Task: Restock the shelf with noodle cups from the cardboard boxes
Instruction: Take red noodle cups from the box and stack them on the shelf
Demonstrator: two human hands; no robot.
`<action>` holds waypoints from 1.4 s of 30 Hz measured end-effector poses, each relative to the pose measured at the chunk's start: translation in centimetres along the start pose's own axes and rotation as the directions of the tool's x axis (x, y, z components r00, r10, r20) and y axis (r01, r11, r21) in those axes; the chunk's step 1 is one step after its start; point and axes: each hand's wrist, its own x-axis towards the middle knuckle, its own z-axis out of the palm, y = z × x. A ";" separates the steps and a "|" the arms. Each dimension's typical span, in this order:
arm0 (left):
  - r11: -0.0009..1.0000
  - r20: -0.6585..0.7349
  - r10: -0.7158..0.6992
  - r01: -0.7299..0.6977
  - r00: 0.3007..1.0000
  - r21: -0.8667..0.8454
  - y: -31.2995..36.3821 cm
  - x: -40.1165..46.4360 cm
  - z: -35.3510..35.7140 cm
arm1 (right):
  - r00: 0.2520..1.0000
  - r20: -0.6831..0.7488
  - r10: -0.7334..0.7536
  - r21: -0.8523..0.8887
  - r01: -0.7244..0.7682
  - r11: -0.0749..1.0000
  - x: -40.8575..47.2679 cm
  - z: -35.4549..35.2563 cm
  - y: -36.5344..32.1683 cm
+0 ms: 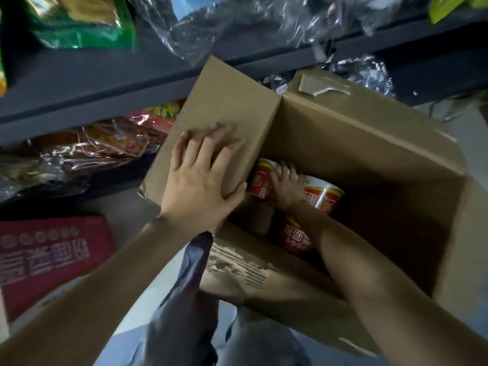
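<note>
Red-and-yellow printed noodle cups [323, 195]: 3 visible, lying on their sides at bottom of open brown cardboard box [369, 159], toward its L side. R hand [286, 187] reaches down inside box, fingers curled over the cup [262, 180] nearest the L wall, between it and a 2nd cup; 3rd cup [293, 237] lies under the R forearm. L hand [200, 178] flat on box's L flap [224, 109], fingers spread straight, thumb hooked over flap edge, pressing it outward. Box stands w/ torn tape on its flaps, just in front of dark grey metal shelf [105, 83]. Shelf holds green snack bag [79, 25], clear plastic wrap [224, 22], red-orange snack packs [105, 143]. Red printed carton [50, 257] lies on floor, L of box.
</note>
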 end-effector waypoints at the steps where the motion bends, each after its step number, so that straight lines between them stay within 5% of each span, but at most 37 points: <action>1: 1.000 0.000 0.010 -0.010 1.000 -0.007 -0.1 -0.1 0.2 | 1.000 0.027 0.011 -0.005 -0.011 1.000 0.8 0.6 -0.4; 11: 1.000 0.023 0.018 -0.018 1.000 -0.014 -0.6 -0.2 1.0 | 1.000 -0.007 0.031 -0.087 -0.031 0.996 2.4 1.3 -1.3; 19: 0.959 0.052 -0.113 0.123 0.992 -0.257 0.2 0.3 -1.1 | 0.970 -0.226 0.084 0.461 0.030 0.887 -12.0 -10.8 0.9; 21: 0.855 0.127 -0.257 0.287 0.958 -0.431 2.0 0.1 -3.6 | 0.947 -0.300 0.112 0.551 0.077 0.831 -17.1 -14.2 1.6; 24: 0.482 0.457 -0.424 0.622 0.782 -0.617 4.6 -0.3 -8.1 | 0.903 -0.411 0.125 0.579 0.153 0.801 -24.0 -17.8 2.0; 26: 0.332 0.589 -0.381 0.700 0.713 -0.632 5.5 -0.4 -11.0 | 0.861 -0.502 0.084 0.537 0.234 0.811 -27.8 -19.8 1.7; 28: 0.285 0.610 -0.237 0.654 0.756 -0.701 6.3 -1.1 -14.5 | 0.809 -0.587 -0.014 0.456 0.345 0.821 -30.7 -22.1 1.0; 32: 0.162 0.453 -0.114 0.466 0.884 -0.870 6.4 -3.6 -21.2 | 0.636 -0.728 -0.255 0.223 0.572 0.789 -34.5 -26.3 -0.9; 36: 0.218 0.107 -0.276 0.170 0.955 -0.961 5.5 -6.0 -27.9 | 0.369 -0.855 -0.366 -0.054 0.637 0.769 -35.3 -31.2 -3.9; 39: 0.411 -0.212 -0.438 -0.016 0.873 -0.912 4.3 -5.7 -32.1 | 0.444 -0.846 -0.294 0.117 0.694 0.711 -36.2 -35.7 -7.2; 42: 0.581 -0.438 -0.483 -0.097 0.758 -0.808 1.4 -3.5 -35.1 | 0.507 -0.815 -0.282 0.349 0.816 0.460 -35.7 -39.8 -10.7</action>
